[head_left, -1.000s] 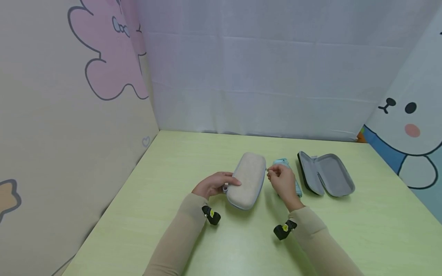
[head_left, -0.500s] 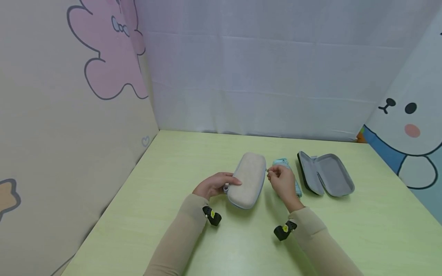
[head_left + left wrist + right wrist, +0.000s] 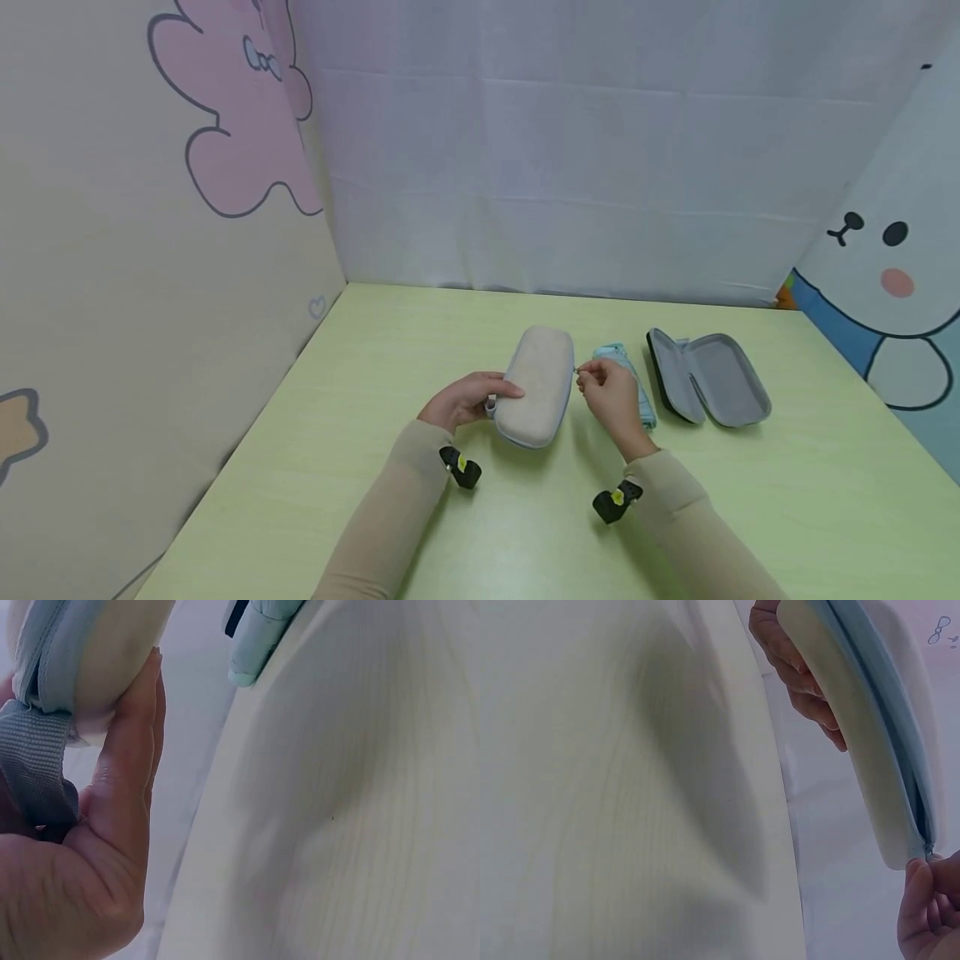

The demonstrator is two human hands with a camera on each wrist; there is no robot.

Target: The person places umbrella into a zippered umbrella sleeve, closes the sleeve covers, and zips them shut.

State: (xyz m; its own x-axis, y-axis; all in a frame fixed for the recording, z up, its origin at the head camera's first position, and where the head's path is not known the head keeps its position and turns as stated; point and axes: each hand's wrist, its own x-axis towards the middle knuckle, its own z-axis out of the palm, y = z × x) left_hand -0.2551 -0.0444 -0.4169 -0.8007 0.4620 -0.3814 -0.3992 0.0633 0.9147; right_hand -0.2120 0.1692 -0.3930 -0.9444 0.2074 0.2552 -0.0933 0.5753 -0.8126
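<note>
Holding the cream zippered case (image 3: 536,383) above the table (image 3: 390,350): left hand (image 3: 468,398), thumb on its upper face. Right hand (image 3: 611,400) pinches zipper pull (image 3: 929,849); seam partly parted. Light-blue bundle (image 3: 647,408) partly behind that hand; grey-lined case (image 3: 726,383) beside it, spread open.

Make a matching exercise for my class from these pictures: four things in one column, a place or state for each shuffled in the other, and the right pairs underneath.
Things
1. Cream case
2. Light-blue bundle
3. Grey-lined case
4. Right grip

Places and states
A. Lies open on the table, farthest right of the four in the head view
B. Pinches at the zip
C. Held in the left grip
D. Partly hidden by a hand and wrist in the head view

Right pairs: 1-C, 2-D, 3-A, 4-B
</note>
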